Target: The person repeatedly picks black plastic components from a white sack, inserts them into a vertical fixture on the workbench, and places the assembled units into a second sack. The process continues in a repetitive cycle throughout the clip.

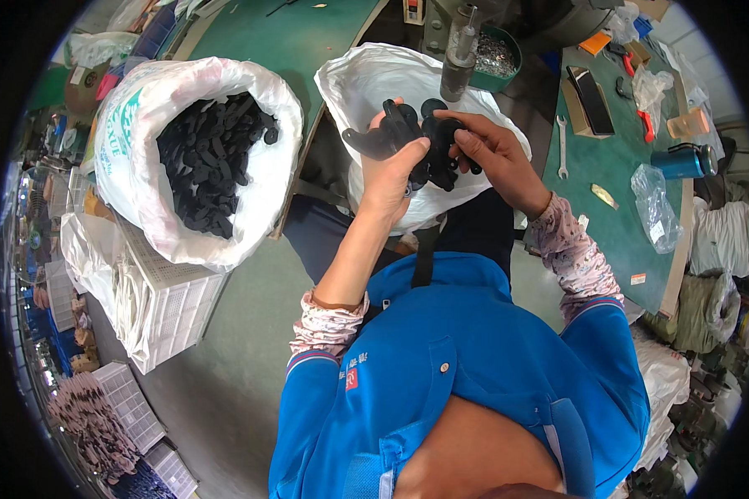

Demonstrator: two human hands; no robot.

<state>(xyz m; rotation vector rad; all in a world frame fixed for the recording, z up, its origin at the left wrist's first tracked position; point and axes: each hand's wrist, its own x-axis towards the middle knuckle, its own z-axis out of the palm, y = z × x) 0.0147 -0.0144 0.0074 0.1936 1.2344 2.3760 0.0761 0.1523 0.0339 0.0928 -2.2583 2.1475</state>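
Over a white plastic bag [362,79] opened wide in front of me, both my hands are raised together. My left hand [385,176] is closed round several black plastic parts; one curved, handle-like part [376,143] sticks out to the left past the fingers. My right hand [501,156], fingers bent, grips black round-ended parts [439,150] that meet the left hand's bunch. How the parts join between the hands is hidden by fingers and overlap. To my left, a second white bag [276,187] with a rolled rim holds many loose black parts [204,154].
A metal machine post [458,66] rises just beyond my hands, beside a green bin [508,76] of small metal pieces. On the right green table [603,200] lie a wrench [562,148], a phone [589,100], a blue bottle [678,162] and clear plastic. A white crate [175,312] stands lower left.
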